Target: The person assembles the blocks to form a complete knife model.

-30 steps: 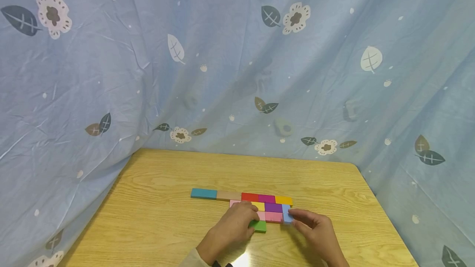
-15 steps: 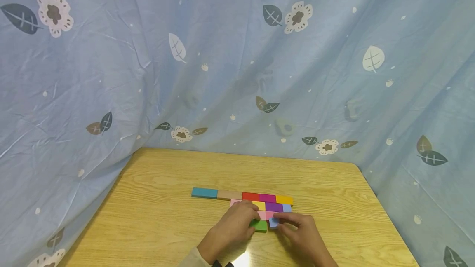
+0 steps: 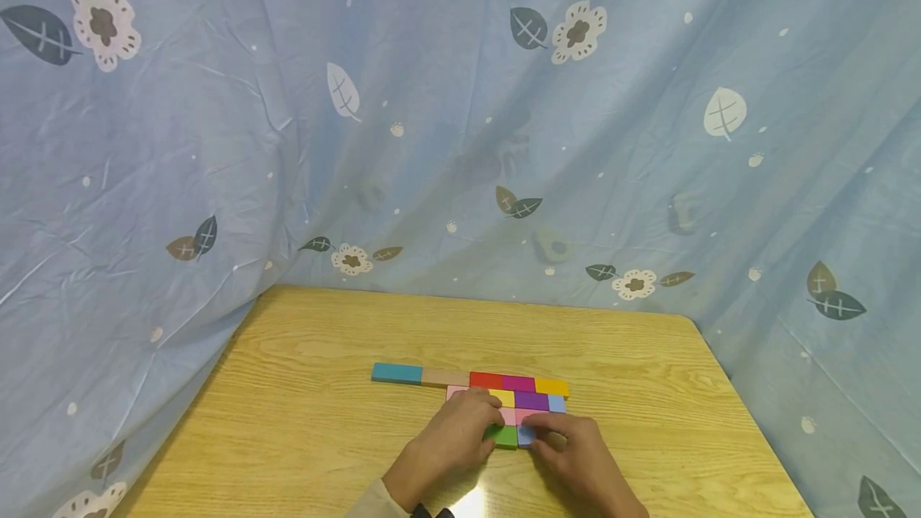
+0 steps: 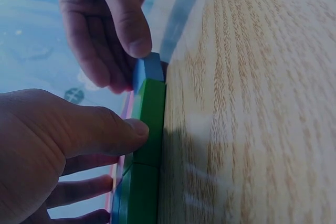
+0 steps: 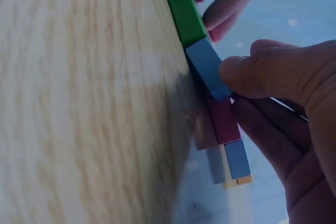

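Observation:
Flat coloured wooden blocks lie side by side on the wooden table. My left hand (image 3: pixel 456 430) rests over the left part of the group, its thumb on the front side of a green block (image 4: pixel 150 121). Its other fingers lie over the blocks behind, hiding some of them. My right hand (image 3: pixel 579 450) pinches a blue block (image 5: pixel 208 66) between thumb and fingers. This block meets the right end of the green one, at a slight angle in the right wrist view, in front of a pink block (image 5: pixel 226 120).
A back row runs from a teal block (image 3: pixel 397 373) through a tan block (image 3: pixel 444 378) to red, magenta and orange-yellow ones. Before it sit a yellow, a purple (image 3: pixel 532 400) and a small light blue block (image 3: pixel 556 404). A patterned blue curtain (image 3: pixel 432 142) hangs around the table (image 3: pixel 309 446).
My right hand has carried the blue block from the group's right end leftward and toward me, up against the green block. The left hand has stayed in place.

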Demonstrator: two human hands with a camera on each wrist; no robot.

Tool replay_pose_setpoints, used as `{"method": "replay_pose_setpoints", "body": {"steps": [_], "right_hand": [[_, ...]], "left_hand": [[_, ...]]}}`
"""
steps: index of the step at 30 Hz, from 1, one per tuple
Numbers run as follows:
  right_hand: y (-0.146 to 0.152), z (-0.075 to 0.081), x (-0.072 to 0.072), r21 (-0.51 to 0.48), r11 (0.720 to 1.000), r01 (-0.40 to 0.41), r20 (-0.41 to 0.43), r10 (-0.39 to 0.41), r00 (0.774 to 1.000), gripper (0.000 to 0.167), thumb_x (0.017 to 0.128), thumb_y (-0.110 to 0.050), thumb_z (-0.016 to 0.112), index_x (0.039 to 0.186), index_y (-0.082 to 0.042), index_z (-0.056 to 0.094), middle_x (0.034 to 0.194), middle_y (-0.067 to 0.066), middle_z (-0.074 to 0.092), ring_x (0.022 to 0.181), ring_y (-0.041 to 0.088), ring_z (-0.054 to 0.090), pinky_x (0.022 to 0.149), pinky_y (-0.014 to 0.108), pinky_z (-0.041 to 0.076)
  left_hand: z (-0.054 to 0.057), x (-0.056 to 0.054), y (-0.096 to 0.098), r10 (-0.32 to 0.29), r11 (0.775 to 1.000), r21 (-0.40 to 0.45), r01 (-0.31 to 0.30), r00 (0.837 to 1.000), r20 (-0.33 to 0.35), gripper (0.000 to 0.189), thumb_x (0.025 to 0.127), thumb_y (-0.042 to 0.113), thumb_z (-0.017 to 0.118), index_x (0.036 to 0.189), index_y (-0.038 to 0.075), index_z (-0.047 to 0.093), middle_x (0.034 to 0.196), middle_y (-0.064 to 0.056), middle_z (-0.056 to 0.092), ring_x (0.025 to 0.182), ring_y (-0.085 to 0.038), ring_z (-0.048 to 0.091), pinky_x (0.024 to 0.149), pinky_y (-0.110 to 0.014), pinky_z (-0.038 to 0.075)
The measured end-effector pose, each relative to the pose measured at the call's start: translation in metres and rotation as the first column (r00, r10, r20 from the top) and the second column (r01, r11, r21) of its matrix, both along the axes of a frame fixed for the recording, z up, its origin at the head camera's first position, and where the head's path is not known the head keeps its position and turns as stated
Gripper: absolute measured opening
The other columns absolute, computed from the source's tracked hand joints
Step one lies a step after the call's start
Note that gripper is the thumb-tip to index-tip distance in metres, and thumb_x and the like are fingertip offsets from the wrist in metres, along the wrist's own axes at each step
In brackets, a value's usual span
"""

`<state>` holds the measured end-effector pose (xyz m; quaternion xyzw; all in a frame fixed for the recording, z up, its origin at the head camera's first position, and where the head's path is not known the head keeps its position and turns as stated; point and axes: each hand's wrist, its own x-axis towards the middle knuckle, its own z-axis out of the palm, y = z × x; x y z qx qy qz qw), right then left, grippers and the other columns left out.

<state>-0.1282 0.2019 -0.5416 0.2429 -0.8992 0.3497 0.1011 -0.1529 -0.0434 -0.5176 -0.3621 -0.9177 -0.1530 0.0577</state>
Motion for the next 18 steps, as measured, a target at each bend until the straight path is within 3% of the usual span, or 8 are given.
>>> {"method": "replay_pose_setpoints", "body": {"steps": [9,16,18], "right_hand": [[-0.0011,-0.0050,-0.0013,0.012,1.000,-0.005,-0.029,0.005,1.000,0.030,0.086,-0.001,0.090,0.111,-0.017,0.085,0.109,-0.009,0.084,0.104,0.011,0.079,0.090,0.032,0.068],[-0.0024,-0.0037,-0.0013,0.023,1.000,-0.001,-0.037,0.002,0.999,0.028,0.088,-0.003,0.090,0.111,-0.018,0.084,0.109,-0.011,0.083,0.102,0.011,0.079,0.090,0.032,0.068],[-0.0023,-0.0037,-0.0014,0.023,1.000,-0.007,-0.049,0.008,0.999,0.028,0.088,-0.003,0.090,0.111,-0.019,0.084,0.108,-0.011,0.083,0.101,0.011,0.079,0.090,0.033,0.068]], "left_hand": [[-0.0004,0.0000,0.0002,0.007,1.000,-0.003,-0.007,1.000,0.018,0.014,0.088,0.013,0.086,0.100,0.022,0.088,0.119,0.009,0.080,0.121,-0.011,0.071,0.109,-0.032,0.059],[-0.0014,0.0003,0.0009,-0.006,1.000,0.023,0.006,1.000,-0.006,0.012,0.087,0.008,0.084,0.085,0.020,0.083,0.106,0.012,0.078,0.101,-0.005,0.068,0.094,-0.026,0.060],[-0.0004,0.0008,0.0010,0.001,1.000,0.011,-0.001,1.000,-0.008,0.011,0.087,0.010,0.084,0.087,0.021,0.083,0.108,0.012,0.079,0.104,-0.006,0.069,0.096,-0.028,0.060]]}}
